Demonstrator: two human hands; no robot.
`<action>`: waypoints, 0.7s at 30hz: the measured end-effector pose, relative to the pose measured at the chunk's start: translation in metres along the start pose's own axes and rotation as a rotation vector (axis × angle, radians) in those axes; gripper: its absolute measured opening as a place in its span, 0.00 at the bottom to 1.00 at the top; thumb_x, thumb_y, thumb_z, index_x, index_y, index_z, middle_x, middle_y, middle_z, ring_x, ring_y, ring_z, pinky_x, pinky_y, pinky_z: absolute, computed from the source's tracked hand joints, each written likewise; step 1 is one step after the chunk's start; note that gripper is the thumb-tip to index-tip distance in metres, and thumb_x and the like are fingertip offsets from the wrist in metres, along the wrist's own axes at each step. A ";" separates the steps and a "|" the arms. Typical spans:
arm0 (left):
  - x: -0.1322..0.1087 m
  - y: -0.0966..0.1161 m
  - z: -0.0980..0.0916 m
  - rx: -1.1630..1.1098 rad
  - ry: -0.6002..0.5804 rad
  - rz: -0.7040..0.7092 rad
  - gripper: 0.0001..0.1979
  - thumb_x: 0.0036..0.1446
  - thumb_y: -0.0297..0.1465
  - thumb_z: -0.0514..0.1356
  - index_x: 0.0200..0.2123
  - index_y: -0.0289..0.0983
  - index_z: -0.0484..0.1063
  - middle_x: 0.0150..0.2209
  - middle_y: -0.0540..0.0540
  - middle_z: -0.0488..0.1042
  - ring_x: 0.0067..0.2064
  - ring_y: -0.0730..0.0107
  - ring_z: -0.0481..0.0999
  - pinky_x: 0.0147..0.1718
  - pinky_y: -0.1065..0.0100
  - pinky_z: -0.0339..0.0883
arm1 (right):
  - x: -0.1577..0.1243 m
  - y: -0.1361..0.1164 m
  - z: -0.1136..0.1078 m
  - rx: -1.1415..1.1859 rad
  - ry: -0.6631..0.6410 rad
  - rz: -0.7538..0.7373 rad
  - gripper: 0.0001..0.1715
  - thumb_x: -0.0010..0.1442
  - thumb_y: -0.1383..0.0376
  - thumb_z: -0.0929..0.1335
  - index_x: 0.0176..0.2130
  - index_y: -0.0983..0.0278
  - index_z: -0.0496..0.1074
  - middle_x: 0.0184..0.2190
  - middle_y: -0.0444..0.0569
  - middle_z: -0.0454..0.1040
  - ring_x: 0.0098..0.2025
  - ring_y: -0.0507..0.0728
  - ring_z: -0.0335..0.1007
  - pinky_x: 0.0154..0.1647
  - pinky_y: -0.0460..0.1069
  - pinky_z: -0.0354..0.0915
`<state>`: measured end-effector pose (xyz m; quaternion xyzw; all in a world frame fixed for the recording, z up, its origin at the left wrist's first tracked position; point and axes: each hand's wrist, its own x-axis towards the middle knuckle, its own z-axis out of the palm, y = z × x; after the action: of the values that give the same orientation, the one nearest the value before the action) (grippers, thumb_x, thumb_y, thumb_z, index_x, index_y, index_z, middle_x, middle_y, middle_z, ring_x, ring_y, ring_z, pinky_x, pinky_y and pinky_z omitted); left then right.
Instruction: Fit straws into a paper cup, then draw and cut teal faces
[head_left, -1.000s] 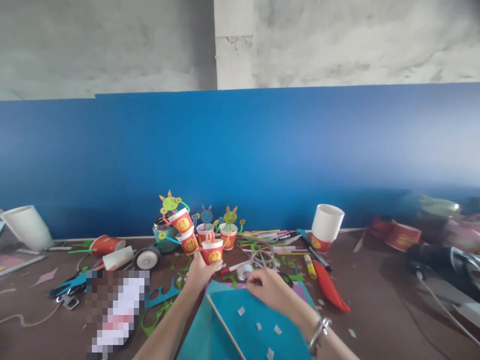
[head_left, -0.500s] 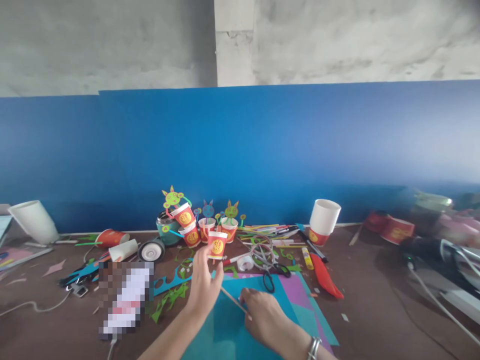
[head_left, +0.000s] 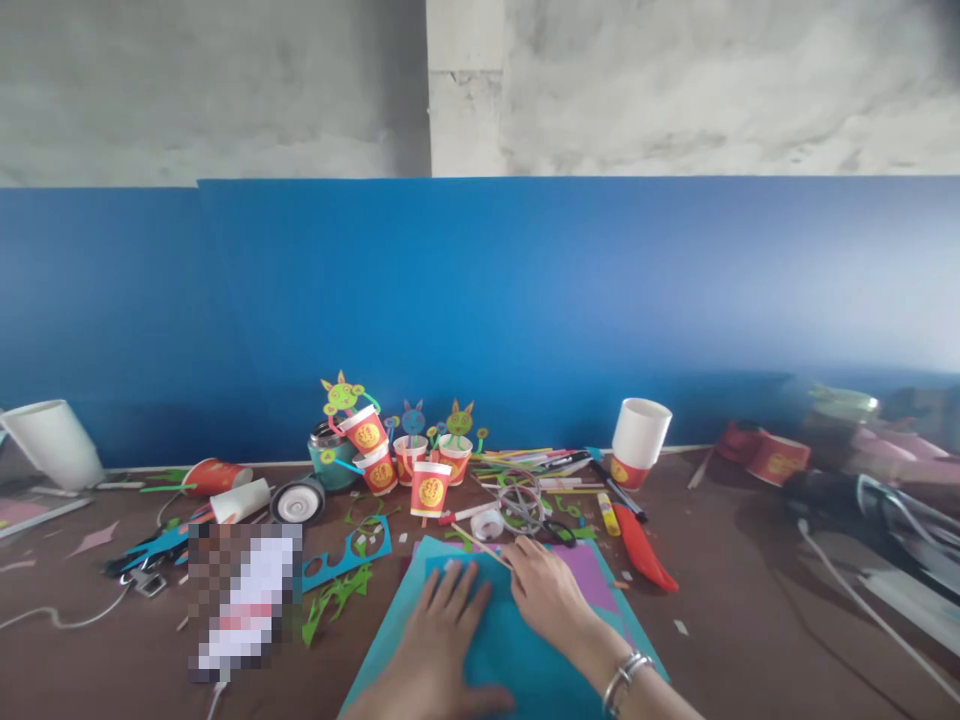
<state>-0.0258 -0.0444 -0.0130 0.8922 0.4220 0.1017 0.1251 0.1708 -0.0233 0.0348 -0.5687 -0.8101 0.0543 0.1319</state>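
Observation:
My left hand (head_left: 444, 630) is open, its fingers spread over the blue paper (head_left: 540, 655); whether the palm presses on it I cannot tell. Fingers curled, my right hand (head_left: 546, 588) holds a thin pale stick (head_left: 480, 543) that points up and left across the top of the sheets. A purple sheet (head_left: 589, 578) shows from under the blue one. Just beyond stands a red paper cup (head_left: 431, 490) with a yellow emblem. Dark-handled scissors (head_left: 561, 532) lie partly hidden behind my right hand, near a roll of white tape (head_left: 487, 524).
Paper cups with cat-like cutouts (head_left: 460, 425) stand at the back beside a teal flask (head_left: 330, 455) and its lid (head_left: 298, 500). Stacked cups (head_left: 641, 440), a glue stick (head_left: 608, 514) and a red-orange sheath-like item (head_left: 645, 552) are to the right. Green scraps (head_left: 337, 600) lie left.
My left hand has come away from the red cup, back down over the blue paper, and spread. My right hand has moved forward and slightly right with the stick.

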 end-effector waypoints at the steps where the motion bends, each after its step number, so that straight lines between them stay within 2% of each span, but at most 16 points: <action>1: -0.002 -0.002 -0.005 0.015 0.065 -0.142 0.43 0.50 0.54 0.56 0.64 0.40 0.50 0.66 0.37 0.49 0.65 0.38 0.44 0.60 0.38 0.41 | 0.000 0.000 0.000 -0.004 0.001 0.007 0.19 0.56 0.75 0.59 0.43 0.63 0.72 0.40 0.52 0.72 0.41 0.59 0.69 0.40 0.49 0.60; 3: -0.004 -0.003 -0.012 0.055 0.206 -0.341 0.35 0.56 0.48 0.52 0.62 0.36 0.56 0.65 0.34 0.50 0.66 0.39 0.43 0.60 0.38 0.41 | 0.001 0.001 -0.002 -0.029 0.008 0.046 0.18 0.55 0.75 0.59 0.41 0.64 0.73 0.40 0.53 0.73 0.42 0.60 0.68 0.42 0.51 0.59; 4: -0.005 -0.003 -0.014 0.065 0.263 -0.367 0.32 0.58 0.45 0.51 0.62 0.35 0.57 0.65 0.35 0.51 0.66 0.41 0.43 0.60 0.39 0.42 | 0.002 0.001 -0.003 -0.044 0.022 0.077 0.18 0.54 0.75 0.60 0.40 0.64 0.73 0.40 0.54 0.73 0.43 0.61 0.68 0.44 0.52 0.59; 6: -0.006 0.000 -0.019 0.038 0.292 -0.270 0.31 0.58 0.43 0.53 0.62 0.39 0.56 0.66 0.39 0.50 0.66 0.45 0.43 0.61 0.42 0.42 | 0.007 0.001 -0.005 -0.049 0.088 0.146 0.18 0.54 0.75 0.61 0.42 0.64 0.73 0.44 0.56 0.72 0.48 0.63 0.66 0.48 0.54 0.58; 8: -0.006 0.005 -0.022 -0.050 0.181 -0.130 0.40 0.50 0.47 0.60 0.63 0.43 0.52 0.66 0.41 0.49 0.66 0.45 0.45 0.62 0.42 0.41 | 0.016 0.002 -0.005 0.016 0.168 0.170 0.21 0.57 0.72 0.61 0.49 0.65 0.70 0.50 0.57 0.69 0.53 0.64 0.62 0.53 0.55 0.55; 10: -0.007 0.009 -0.025 -0.143 0.043 -0.121 0.53 0.37 0.50 0.67 0.64 0.40 0.50 0.66 0.38 0.48 0.66 0.41 0.45 0.61 0.41 0.41 | 0.028 0.003 -0.005 0.145 0.185 0.112 0.24 0.59 0.70 0.60 0.55 0.66 0.64 0.55 0.58 0.65 0.58 0.63 0.58 0.57 0.54 0.52; 12: -0.007 0.010 -0.027 -0.263 -0.010 -0.145 0.56 0.35 0.48 0.69 0.64 0.38 0.49 0.66 0.37 0.47 0.66 0.42 0.45 0.61 0.42 0.42 | 0.041 0.005 -0.004 0.238 0.141 0.047 0.23 0.58 0.70 0.61 0.53 0.69 0.65 0.53 0.60 0.66 0.57 0.63 0.59 0.57 0.54 0.54; 13: -0.008 0.008 -0.028 -0.338 0.016 -0.153 0.52 0.39 0.47 0.67 0.64 0.38 0.50 0.66 0.37 0.49 0.66 0.44 0.47 0.62 0.44 0.45 | 0.045 0.005 -0.005 0.260 0.124 0.025 0.20 0.58 0.70 0.61 0.51 0.68 0.67 0.51 0.58 0.68 0.54 0.61 0.62 0.55 0.53 0.57; 15: -0.009 0.001 -0.030 -0.495 0.164 -0.176 0.37 0.52 0.44 0.61 0.62 0.38 0.55 0.64 0.38 0.56 0.64 0.50 0.53 0.61 0.49 0.50 | 0.049 0.003 -0.007 0.282 0.110 -0.002 0.15 0.57 0.71 0.62 0.45 0.67 0.69 0.45 0.55 0.71 0.48 0.59 0.67 0.50 0.51 0.61; 17: -0.010 -0.008 -0.034 -0.613 0.387 -0.252 0.23 0.60 0.39 0.52 0.57 0.38 0.63 0.59 0.38 0.65 0.61 0.55 0.62 0.59 0.53 0.54 | 0.045 -0.003 -0.010 0.317 0.123 -0.041 0.11 0.58 0.70 0.62 0.41 0.65 0.69 0.42 0.52 0.71 0.44 0.57 0.68 0.46 0.50 0.63; 19: -0.009 -0.017 -0.040 -0.701 0.576 -0.338 0.18 0.61 0.37 0.50 0.52 0.37 0.66 0.54 0.38 0.70 0.57 0.57 0.67 0.56 0.57 0.59 | 0.035 -0.014 -0.012 0.391 0.151 -0.126 0.08 0.59 0.70 0.62 0.39 0.63 0.69 0.41 0.51 0.70 0.42 0.56 0.68 0.44 0.49 0.64; 21: -0.009 -0.022 -0.047 -0.745 0.683 -0.375 0.17 0.61 0.39 0.49 0.47 0.37 0.67 0.49 0.39 0.73 0.52 0.58 0.71 0.51 0.60 0.64 | 0.021 -0.028 -0.011 0.459 0.134 -0.258 0.10 0.57 0.72 0.63 0.39 0.62 0.69 0.41 0.51 0.69 0.43 0.56 0.67 0.45 0.49 0.63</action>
<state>-0.0607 -0.0309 0.0238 0.6128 0.5261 0.5049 0.3046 0.1415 -0.0144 0.0551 -0.4181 -0.8319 0.1818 0.3164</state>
